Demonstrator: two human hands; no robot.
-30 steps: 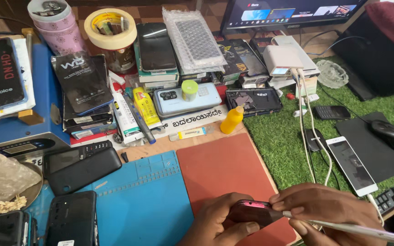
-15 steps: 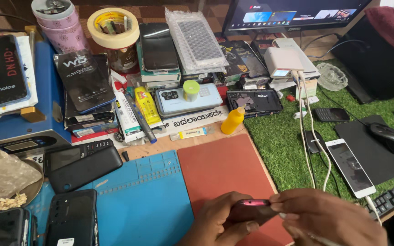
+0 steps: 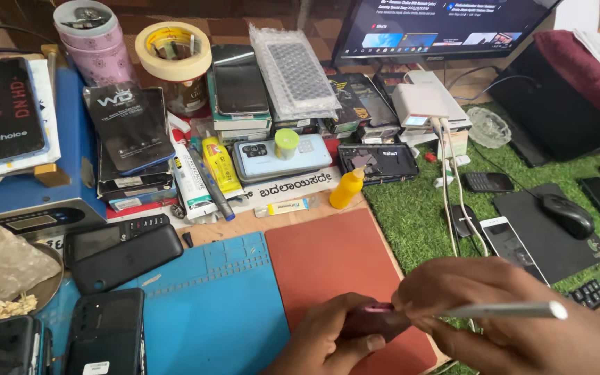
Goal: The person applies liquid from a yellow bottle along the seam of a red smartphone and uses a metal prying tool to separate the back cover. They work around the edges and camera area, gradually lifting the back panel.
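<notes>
The table point(image 3: 293, 221) is crowded from its far edge to its near edge. At the far edge stands a monitor point(image 3: 446, 28). A blue mat point(image 3: 210, 305) and a red mat point(image 3: 335, 264) lie side by side at the near edge, with a patch of green turf point(image 3: 418, 208) to their right. On the turf a black mouse point(image 3: 567, 215) sits on a dark pad, and a white-edged phone point(image 3: 512, 243) lies near it. A yellow squeeze bottle point(image 3: 347, 189) stands just beyond the red mat. Over the near edge of the red mat, the left hand point(image 3: 328, 340) has its fingers closed around a small dark phone with a pink rim point(image 3: 376, 321). The right hand point(image 3: 522, 319) touches that phone's top, its fingers grasping a thin white tool point(image 3: 508, 310)
</notes>
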